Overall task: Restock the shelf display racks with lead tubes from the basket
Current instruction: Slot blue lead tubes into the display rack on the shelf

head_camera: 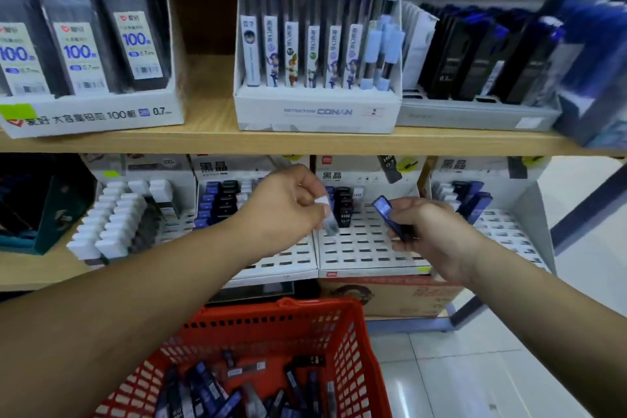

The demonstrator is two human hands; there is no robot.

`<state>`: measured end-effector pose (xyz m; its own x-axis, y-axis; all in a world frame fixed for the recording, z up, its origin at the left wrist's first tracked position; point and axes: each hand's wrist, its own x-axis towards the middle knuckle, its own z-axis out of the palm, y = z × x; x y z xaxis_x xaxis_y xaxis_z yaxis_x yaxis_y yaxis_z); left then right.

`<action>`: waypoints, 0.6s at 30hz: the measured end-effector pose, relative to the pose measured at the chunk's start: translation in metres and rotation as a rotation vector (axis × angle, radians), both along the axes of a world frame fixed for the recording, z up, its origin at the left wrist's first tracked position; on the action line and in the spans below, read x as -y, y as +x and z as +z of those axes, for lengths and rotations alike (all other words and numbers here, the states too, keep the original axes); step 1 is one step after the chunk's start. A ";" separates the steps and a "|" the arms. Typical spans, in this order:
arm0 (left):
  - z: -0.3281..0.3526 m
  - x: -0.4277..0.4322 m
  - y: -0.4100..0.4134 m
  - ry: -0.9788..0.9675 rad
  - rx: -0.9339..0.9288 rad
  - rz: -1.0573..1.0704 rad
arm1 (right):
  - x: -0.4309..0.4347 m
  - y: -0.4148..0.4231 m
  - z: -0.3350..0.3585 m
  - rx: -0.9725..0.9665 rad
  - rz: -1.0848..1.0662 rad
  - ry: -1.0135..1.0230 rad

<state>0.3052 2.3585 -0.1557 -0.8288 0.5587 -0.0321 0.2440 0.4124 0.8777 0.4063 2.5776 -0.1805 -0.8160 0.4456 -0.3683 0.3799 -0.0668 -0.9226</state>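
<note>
My left hand (288,204) pinches a white-capped lead tube (329,219), grip closed near the cap. The tube hangs near upright, foot toward 6 o'clock over the middle rack (369,266) and its empty slots (342,243). My right hand (431,231), at 3 o'clock, has its grip curled round a blue tube (390,217). Blur hides whether the foot touches a slot.

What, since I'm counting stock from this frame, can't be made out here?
Head view only:
White-capped tube pinched by the left hand: motion-blurred, label unreadable.
Blue tube in the right hand: lower end hidden inside the grip; whether more than one, unclear.
Red basket: cut off by the bottom edge, so tube count unknown.
Blue packs, upper shelf right: blurred, cut by the right edge.
</note>
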 end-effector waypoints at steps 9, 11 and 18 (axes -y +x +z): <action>-0.031 -0.089 -0.021 -0.093 -0.303 -0.070 | -0.023 0.005 -0.021 -0.124 -0.137 0.055; -0.037 -0.096 -0.026 -0.196 -0.383 -0.041 | -0.025 0.003 -0.025 -0.141 -0.125 0.051; -0.041 -0.098 -0.035 -0.248 -0.435 0.018 | -0.029 0.000 -0.031 -0.156 -0.069 0.027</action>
<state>0.2703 2.4564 -0.1971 -0.8041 0.5637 0.1889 0.5569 0.6031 0.5710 0.4062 2.6068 -0.2115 -0.8298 0.5101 -0.2266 0.2271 -0.0624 -0.9719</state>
